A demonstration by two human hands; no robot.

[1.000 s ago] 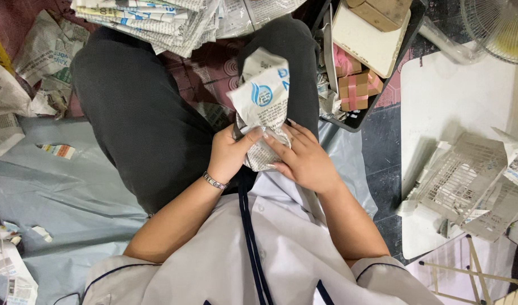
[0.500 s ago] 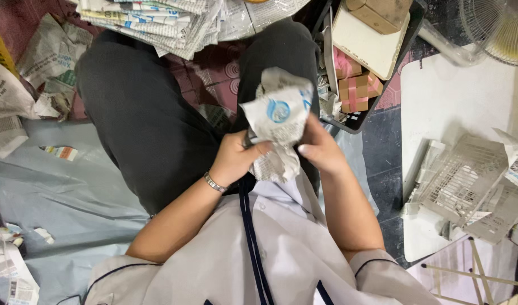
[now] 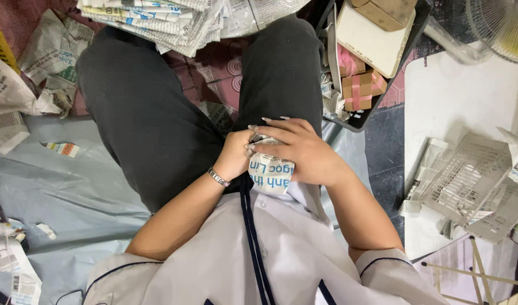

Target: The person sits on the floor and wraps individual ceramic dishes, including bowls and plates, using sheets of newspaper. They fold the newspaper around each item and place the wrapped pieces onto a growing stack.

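Note:
A small bundle wrapped in printed newspaper (image 3: 272, 176) rests on my lap against my white shirt. My right hand (image 3: 296, 149) lies flat over its top, fingers spread leftward, pressing the paper down. My left hand (image 3: 236, 153), with a metal bracelet at the wrist, grips the bundle's left side with curled fingers. Both hands touch each other above the bundle. What is inside the wrapping is hidden.
A stack of newspapers (image 3: 157, 20) lies beyond my knees. A dark tray (image 3: 358, 116) at the right holds pink-taped boxes and a white box (image 3: 369, 39). White plastic baskets (image 3: 468, 178) sit on a white table at right. Crumpled paper (image 3: 22, 73) lies on the left.
The newspaper bundle was held upright in front of me; both hands have brought it down onto my lap, and my right hand now covers it.

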